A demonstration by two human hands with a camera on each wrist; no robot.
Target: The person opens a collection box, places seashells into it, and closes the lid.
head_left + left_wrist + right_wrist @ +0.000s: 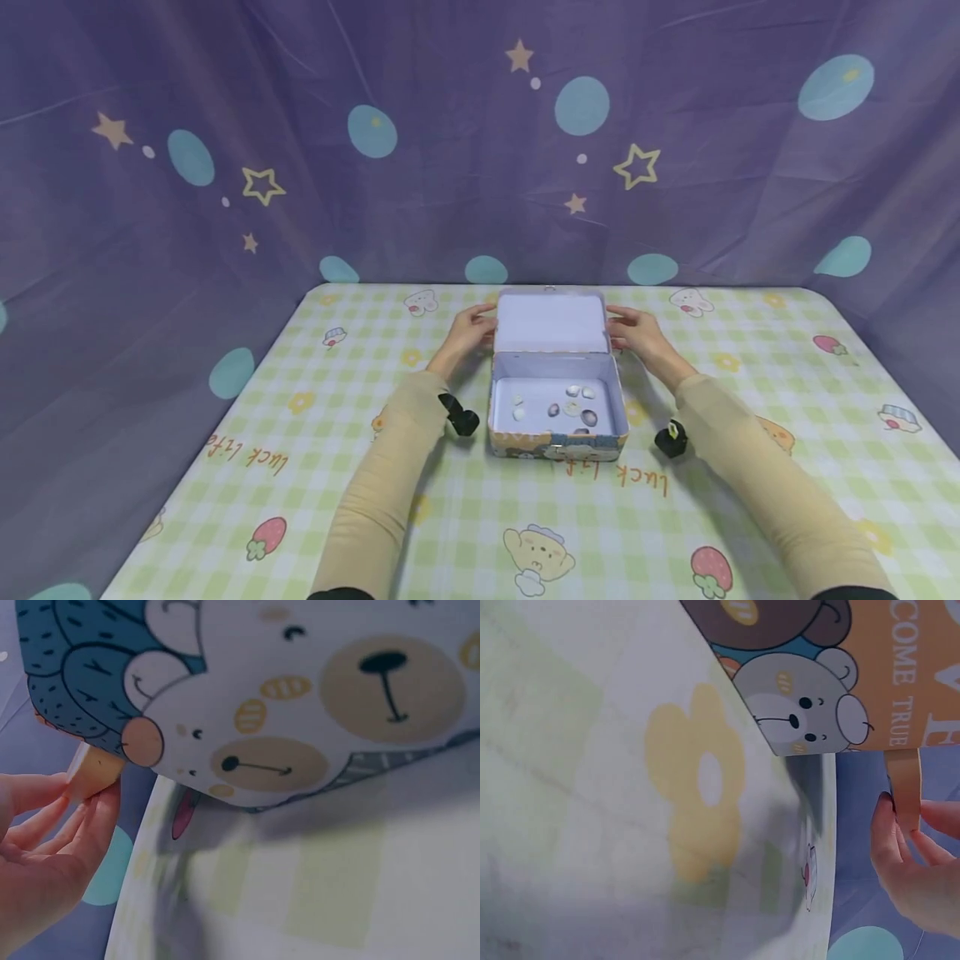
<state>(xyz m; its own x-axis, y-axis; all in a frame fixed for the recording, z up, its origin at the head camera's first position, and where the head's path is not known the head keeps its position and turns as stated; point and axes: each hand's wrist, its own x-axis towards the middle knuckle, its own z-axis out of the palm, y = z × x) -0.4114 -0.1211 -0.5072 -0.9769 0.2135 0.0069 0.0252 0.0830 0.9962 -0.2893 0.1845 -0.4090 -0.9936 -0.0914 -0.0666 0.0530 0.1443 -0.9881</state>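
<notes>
A tin box (521, 444) stands on the table with its hinged lid (551, 323) raised at the back, white inside. Several seashells (588, 417) lie loose on its floor, most of them toward the right half. My left hand (467, 331) pinches the lid's left edge. The lid's right edge is held by my right hand (636, 332). In the left wrist view, thumb and fingers grip the lid's orange rim (95, 771), beyond the box's bear-printed side. The right wrist view shows the same kind of grip on the lid's rim (905, 787) at the other end.
A green-and-white checked tablecloth (450, 533) with cartoon prints covers the table. Behind and beside it hangs a purple curtain (465, 192) with stars and teal ovals. Black wrist devices (671, 439) sit on both sleeves, close to the box's sides.
</notes>
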